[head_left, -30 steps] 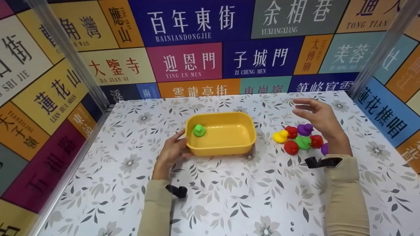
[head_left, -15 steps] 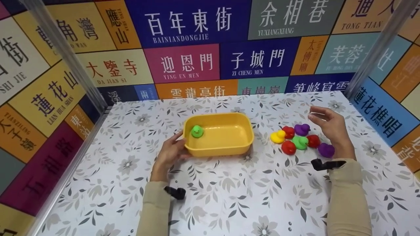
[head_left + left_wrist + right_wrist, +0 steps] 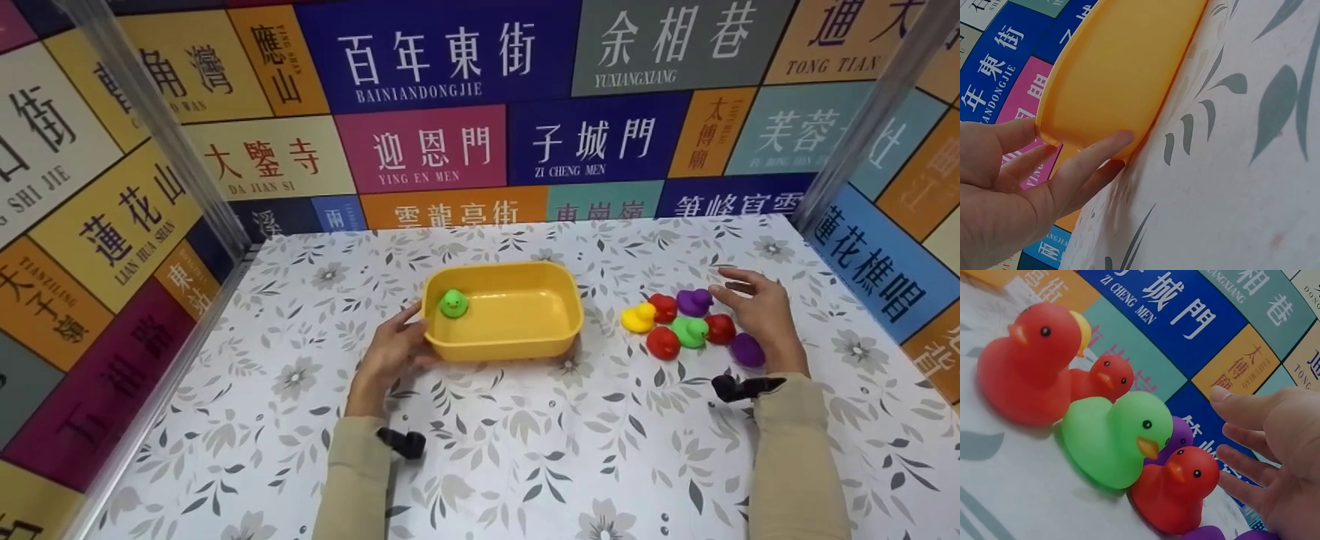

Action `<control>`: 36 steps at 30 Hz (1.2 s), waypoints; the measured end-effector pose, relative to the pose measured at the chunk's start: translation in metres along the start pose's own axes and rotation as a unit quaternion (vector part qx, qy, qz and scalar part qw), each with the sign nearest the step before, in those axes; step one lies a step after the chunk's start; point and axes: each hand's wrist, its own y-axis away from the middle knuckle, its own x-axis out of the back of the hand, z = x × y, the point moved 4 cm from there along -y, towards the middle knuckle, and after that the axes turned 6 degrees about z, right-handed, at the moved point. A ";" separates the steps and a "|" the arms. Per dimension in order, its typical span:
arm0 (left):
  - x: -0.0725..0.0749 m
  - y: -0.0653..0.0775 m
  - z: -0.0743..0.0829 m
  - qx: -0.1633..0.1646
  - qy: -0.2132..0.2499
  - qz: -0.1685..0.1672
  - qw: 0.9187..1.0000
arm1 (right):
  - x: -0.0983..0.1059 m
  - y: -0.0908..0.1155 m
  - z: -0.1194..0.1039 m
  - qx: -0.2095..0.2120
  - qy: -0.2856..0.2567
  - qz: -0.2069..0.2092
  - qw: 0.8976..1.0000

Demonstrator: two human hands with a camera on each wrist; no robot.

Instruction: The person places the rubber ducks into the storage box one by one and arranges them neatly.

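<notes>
A yellow plastic tub (image 3: 502,349) stands on the table with one green rubber duck (image 3: 454,304) at its left end. My left hand (image 3: 390,341) touches the tub's left end; the left wrist view shows the thumb at the rim and extended fingers (image 3: 1092,160) against the wall. Several rubber ducks cluster to the tub's right: a yellow duck (image 3: 637,319), a green duck (image 3: 1112,439), red ones such as the front red duck (image 3: 663,343), and two purple ones, including the rear purple duck (image 3: 694,301). Just right of them hovers my right hand (image 3: 761,311), fingers apart and holding nothing.
The table (image 3: 480,450) has a white cloth with grey leaves and flowers. Behind it rises a wall panel (image 3: 427,142) of coloured street-name signs, with side panels left and right. A black wrist-camera mount (image 3: 742,388) sits at each cuff.
My right hand has come down and toward me, to the right side of the ducks, uncovering the rightmost purple duck. The left hand and the tub hold their place.
</notes>
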 end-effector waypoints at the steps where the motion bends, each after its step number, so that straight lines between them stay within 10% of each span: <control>1: 0.000 0.000 -0.001 0.000 -0.003 0.000 1.000 | -0.001 0.000 0.001 -0.001 0.007 -0.006 1.000; 15: 0.000 0.000 -0.002 -0.014 0.012 -0.006 1.000 | -0.011 0.001 0.004 -0.018 0.076 -0.096 0.992; 36: 0.000 0.000 -0.002 -0.008 0.011 -0.005 1.000 | -0.013 -0.004 -0.001 -0.060 0.092 -0.100 0.989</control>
